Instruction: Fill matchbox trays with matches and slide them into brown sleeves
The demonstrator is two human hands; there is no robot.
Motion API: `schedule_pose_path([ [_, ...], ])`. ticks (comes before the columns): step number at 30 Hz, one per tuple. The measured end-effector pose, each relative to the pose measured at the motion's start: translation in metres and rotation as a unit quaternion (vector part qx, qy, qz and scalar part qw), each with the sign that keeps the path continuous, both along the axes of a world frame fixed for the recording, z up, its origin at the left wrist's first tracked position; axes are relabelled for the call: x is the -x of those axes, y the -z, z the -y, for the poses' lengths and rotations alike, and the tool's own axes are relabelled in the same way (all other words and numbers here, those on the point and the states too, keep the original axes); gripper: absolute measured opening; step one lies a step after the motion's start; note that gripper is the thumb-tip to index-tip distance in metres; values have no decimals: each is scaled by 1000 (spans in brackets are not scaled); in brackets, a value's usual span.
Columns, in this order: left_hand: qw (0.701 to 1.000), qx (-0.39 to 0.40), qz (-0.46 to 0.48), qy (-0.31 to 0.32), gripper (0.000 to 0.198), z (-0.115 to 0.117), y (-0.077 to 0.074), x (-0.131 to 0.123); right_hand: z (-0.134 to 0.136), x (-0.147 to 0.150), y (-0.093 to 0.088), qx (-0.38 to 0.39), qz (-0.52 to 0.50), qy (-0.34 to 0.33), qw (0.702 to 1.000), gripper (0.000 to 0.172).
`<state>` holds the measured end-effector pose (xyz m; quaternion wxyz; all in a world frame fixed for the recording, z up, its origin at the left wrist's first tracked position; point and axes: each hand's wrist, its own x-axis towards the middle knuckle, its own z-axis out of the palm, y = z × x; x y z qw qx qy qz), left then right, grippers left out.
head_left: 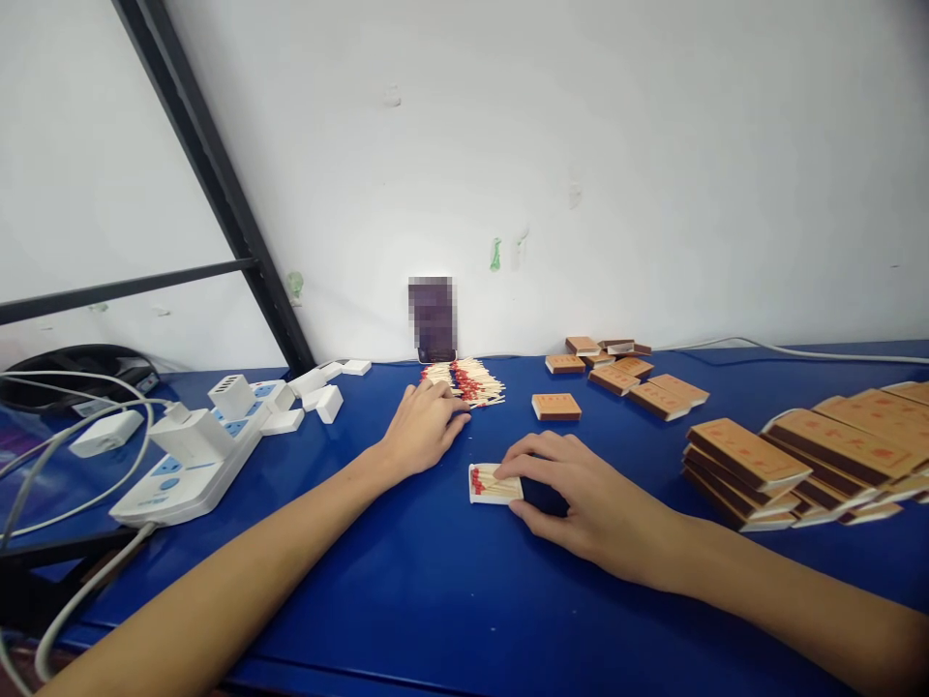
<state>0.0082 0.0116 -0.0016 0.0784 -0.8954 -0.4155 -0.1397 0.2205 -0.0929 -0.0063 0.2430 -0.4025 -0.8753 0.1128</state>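
A white matchbox tray (pixel 495 484) with some red-tipped matches in it lies on the blue table (pixel 406 590). My right hand (pixel 581 494) is at its right end, thumb and forefinger apart, with the fingertips touching the tray and the matches. Farther back, my left hand (pixel 428 426) rests at the near edge of a pile of loose matches (pixel 475 382), its fingers spread and partly over the matches. No match shows clearly in its fingers. A closed orange matchbox (pixel 556 407) lies between the pile and my right hand, a little to the right.
Stacked matchboxes (pixel 747 455) stand at the right, with more boxes (pixel 668 395) scattered behind. A phone (pixel 434 319) leans on the wall behind the matches. At the left are white empty-looking trays (pixel 329 404), a power strip (pixel 189 479), cables and a black metal frame (pixel 218 184).
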Motion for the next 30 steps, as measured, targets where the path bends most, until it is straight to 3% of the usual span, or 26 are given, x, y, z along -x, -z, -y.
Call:
schedule_pose_path([
  [6, 999, -12, -9, -34, 21, 1, 0, 0, 0, -1, 1, 11, -9, 14, 1000, 29],
  [11, 999, -5, -40, -12, 19, 7, -5, 6, 2, -1, 0, 34, -14, 33, 999, 36],
  [14, 997, 54, 2, 49, 19, 18, -14, 9, 3, 1, -1, 45, -15, 46, 998, 48],
  [19, 967, 181, 42, 174, 19, 38, -28, 9, 2, 3, 0, 26, -30, 63, 997, 64],
  [24, 957, 207, 36, 200, 17, 43, -31, 7, 2, 1, 2, 23, -26, 48, 998, 59],
  [30, 965, 169, 130, 152, 24, 26, -15, 7, 1, 0, 2, 18, -11, 34, 999, 43],
])
